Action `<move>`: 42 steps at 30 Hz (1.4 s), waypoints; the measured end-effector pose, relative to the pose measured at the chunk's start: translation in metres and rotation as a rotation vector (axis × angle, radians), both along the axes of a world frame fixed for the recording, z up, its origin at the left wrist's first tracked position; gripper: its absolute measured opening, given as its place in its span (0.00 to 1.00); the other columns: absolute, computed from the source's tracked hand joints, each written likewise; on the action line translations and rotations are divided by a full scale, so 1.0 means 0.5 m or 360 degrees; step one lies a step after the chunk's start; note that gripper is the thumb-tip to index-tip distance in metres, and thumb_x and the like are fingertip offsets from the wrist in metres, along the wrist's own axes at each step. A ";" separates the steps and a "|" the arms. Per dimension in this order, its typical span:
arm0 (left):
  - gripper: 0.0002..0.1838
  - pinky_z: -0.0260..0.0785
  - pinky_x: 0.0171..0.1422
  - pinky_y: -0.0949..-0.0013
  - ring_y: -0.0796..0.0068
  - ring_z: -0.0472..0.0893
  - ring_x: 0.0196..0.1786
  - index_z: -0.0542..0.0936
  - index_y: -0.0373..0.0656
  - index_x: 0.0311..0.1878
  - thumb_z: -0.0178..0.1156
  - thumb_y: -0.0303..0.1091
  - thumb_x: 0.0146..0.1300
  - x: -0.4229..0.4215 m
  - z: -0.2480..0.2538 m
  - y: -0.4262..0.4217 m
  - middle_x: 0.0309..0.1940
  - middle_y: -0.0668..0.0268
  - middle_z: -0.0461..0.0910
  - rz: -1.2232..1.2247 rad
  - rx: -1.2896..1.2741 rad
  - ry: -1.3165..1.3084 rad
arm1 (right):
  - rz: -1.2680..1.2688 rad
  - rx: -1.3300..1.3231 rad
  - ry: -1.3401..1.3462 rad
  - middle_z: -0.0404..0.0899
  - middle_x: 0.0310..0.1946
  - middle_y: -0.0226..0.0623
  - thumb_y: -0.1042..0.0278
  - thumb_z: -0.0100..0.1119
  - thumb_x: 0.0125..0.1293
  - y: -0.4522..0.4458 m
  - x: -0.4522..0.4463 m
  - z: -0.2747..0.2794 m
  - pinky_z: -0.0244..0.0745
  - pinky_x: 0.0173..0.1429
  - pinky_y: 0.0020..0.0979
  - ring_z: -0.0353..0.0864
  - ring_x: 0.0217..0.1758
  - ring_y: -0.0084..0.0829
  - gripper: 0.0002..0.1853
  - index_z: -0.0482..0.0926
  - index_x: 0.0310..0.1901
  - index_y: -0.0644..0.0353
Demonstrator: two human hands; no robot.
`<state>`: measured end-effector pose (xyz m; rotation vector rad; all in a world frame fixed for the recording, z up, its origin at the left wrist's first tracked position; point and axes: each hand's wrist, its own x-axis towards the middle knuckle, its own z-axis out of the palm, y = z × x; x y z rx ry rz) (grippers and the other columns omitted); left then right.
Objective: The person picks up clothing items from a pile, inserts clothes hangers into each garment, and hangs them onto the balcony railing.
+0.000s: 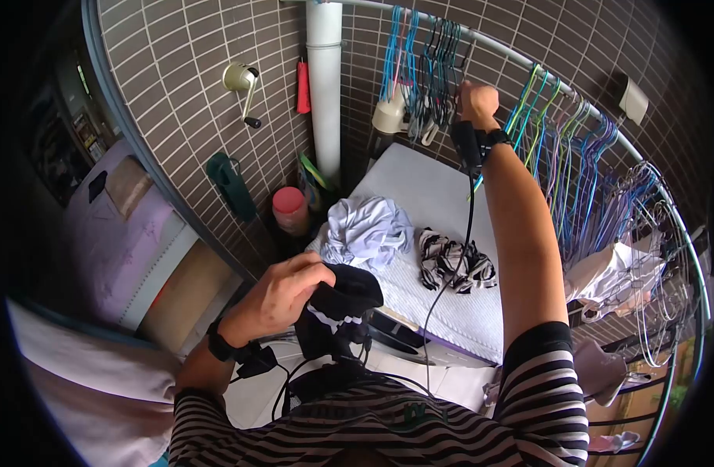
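Note:
My left hand (283,292) is closed on a black cloth garment (345,292) with a white patterned edge, held in front of my chest. My right arm stretches up toward the rail, and my right hand (479,103) is closed around a dark clothes hanger (464,53) beside a row of dark hangers (441,47); my own hand hides most of its grip. Below, a crumpled pale blue garment (366,232) and a black-and-white patterned cloth (454,262) lie apart on a white covered surface (419,179).
A curved metal rail (520,58) runs overhead with blue hangers (400,47), coloured hangers (594,156) and wire hangers (653,288). White cloth (622,272) hangs at right. A white pipe (324,101), a hand crank (249,97) and a pink-lidded container (290,208) stand left.

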<state>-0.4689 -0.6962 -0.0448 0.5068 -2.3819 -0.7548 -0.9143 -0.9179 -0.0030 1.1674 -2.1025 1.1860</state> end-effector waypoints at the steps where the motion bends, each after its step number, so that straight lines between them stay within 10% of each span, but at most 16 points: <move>1: 0.15 0.69 0.42 0.58 0.50 0.77 0.38 0.74 0.38 0.42 0.52 0.11 0.52 -0.001 0.003 0.000 0.36 0.56 0.72 0.0000 0.0029 -0.0016 | -0.0038 -0.0340 -0.0278 0.82 0.24 0.51 0.54 0.63 0.57 0.021 0.023 0.010 0.78 0.39 0.42 0.84 0.29 0.47 0.18 0.83 0.21 0.62; 5: 0.16 0.70 0.45 0.59 0.51 0.78 0.40 0.74 0.37 0.43 0.52 0.11 0.52 -0.017 0.010 -0.008 0.38 0.55 0.73 -0.0054 -0.0006 0.0029 | 0.0513 -0.0665 -0.1048 0.79 0.18 0.32 0.66 0.51 0.70 0.086 0.052 0.046 0.72 0.29 0.26 0.78 0.24 0.24 0.19 0.82 0.22 0.62; 13: 0.10 0.69 0.44 0.63 0.56 0.77 0.39 0.75 0.37 0.38 0.50 0.16 0.53 -0.054 0.052 -0.042 0.33 0.57 0.74 -0.0192 -0.0409 0.0159 | 0.1557 -0.0723 -0.1336 0.79 0.39 0.37 0.84 0.46 0.67 0.459 0.236 -0.081 0.68 0.30 0.25 0.74 0.27 0.23 0.15 0.69 0.55 0.65; 18: 0.08 0.64 0.37 0.71 0.71 0.71 0.32 0.74 0.35 0.38 0.48 0.17 0.57 -0.091 0.081 -0.035 0.32 0.62 0.71 -0.0290 -0.0287 0.0106 | 0.1346 -0.0528 -0.1613 0.65 0.18 0.19 0.56 0.64 0.64 0.561 0.228 -0.079 0.49 0.24 0.18 0.57 0.20 0.12 0.14 0.80 0.34 0.59; 26: 0.08 0.64 0.40 0.73 0.72 0.72 0.34 0.74 0.36 0.40 0.48 0.18 0.59 -0.148 0.086 -0.014 0.33 0.64 0.72 -0.0430 -0.0427 0.0156 | 0.2399 -0.1389 -0.1984 0.59 0.21 0.23 0.56 0.52 0.73 0.646 0.281 -0.033 0.55 0.39 0.26 0.56 0.26 0.21 0.14 0.73 0.36 0.59; 29: 0.07 0.69 0.43 0.67 0.63 0.78 0.36 0.74 0.35 0.41 0.52 0.18 0.60 -0.161 0.094 0.013 0.32 0.59 0.77 -0.0320 -0.0493 0.0278 | 0.2157 -0.1361 -0.2063 0.60 0.19 0.23 0.56 0.53 0.73 0.643 0.317 -0.106 0.56 0.36 0.26 0.55 0.23 0.21 0.15 0.74 0.34 0.59; 32: 0.04 0.64 0.44 0.74 0.74 0.73 0.36 0.74 0.37 0.41 0.51 0.22 0.65 -0.149 0.071 0.001 0.34 0.65 0.73 -0.0198 -0.0132 0.0403 | 0.1761 -0.0987 -0.1781 0.69 0.20 0.24 0.56 0.58 0.70 0.659 0.302 -0.184 0.57 0.29 0.22 0.59 0.22 0.16 0.15 0.78 0.33 0.62; 42: 0.09 0.66 0.44 0.69 0.67 0.74 0.35 0.74 0.34 0.42 0.56 0.31 0.66 -0.143 0.028 -0.042 0.31 0.61 0.74 -0.0223 -0.0385 0.0004 | 0.1421 0.0118 -0.0700 0.67 0.21 0.19 0.58 0.59 0.70 0.725 0.193 -0.037 0.57 0.28 0.17 0.60 0.23 0.11 0.14 0.82 0.38 0.62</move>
